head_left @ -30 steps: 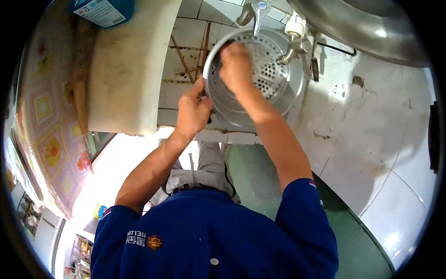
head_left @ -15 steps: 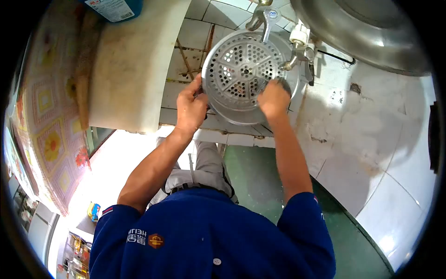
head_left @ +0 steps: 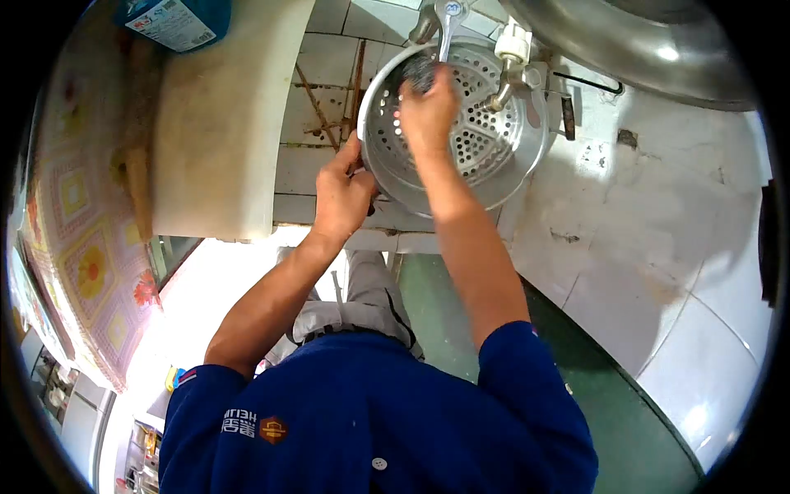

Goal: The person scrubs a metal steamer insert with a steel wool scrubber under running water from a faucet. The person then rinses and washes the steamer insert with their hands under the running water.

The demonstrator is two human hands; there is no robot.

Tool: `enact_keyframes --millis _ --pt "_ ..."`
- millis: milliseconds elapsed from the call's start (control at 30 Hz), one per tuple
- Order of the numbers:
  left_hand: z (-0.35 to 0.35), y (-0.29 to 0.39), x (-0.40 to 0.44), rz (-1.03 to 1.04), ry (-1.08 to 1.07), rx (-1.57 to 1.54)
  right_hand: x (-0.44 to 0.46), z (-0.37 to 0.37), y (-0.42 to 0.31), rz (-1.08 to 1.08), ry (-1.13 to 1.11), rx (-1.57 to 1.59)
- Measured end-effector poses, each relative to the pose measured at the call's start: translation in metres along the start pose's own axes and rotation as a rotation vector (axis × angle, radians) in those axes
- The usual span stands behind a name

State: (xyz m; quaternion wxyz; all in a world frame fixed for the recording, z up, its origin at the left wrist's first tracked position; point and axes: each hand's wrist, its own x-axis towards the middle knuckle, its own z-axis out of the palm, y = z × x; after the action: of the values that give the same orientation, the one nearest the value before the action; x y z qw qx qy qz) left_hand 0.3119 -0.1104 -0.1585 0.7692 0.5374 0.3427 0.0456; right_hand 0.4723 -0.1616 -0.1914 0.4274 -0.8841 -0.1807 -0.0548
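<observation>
Gripping a dark scouring pad [head_left: 419,74], the right hand [head_left: 427,114] is at eleven o'clock inside the perforated steamer pan [head_left: 479,156]. The left hand [head_left: 341,193] clamps the pan's rim at nine; a tap [head_left: 511,78] overhangs it at two.

Green floor [head_left: 424,300], white tiles [head_left: 621,309], floral tablecloth [head_left: 90,267]

It's a kitchen here: a metal tap [head_left: 511,76] reaching over a perforated metal pan [head_left: 476,154], worn white tiles [head_left: 299,179], and a broad metal vessel [head_left: 634,58] gleaming top right!
</observation>
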Motion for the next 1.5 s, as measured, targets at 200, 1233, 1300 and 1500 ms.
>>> enact_keyframes --millis 200,1233,1300,1500 --pt "-0.023 0.005 0.011 -0.08 0.051 -0.036 -0.041 -0.045 0.017 -0.091 -1.157 -0.364" --pt "-0.023 -0.008 0.008 -0.13 0.116 0.007 -0.043 -0.077 0.073 -0.008 -0.65 -0.901" --pt "-0.023 -0.016 0.004 -0.153 0.136 -0.001 -0.053 -0.077 0.057 -0.015 -0.735 -0.943" --pt "-0.017 -0.008 0.012 -0.126 0.127 -0.191 -0.042 -0.076 0.044 0.039 -0.899 -0.827"
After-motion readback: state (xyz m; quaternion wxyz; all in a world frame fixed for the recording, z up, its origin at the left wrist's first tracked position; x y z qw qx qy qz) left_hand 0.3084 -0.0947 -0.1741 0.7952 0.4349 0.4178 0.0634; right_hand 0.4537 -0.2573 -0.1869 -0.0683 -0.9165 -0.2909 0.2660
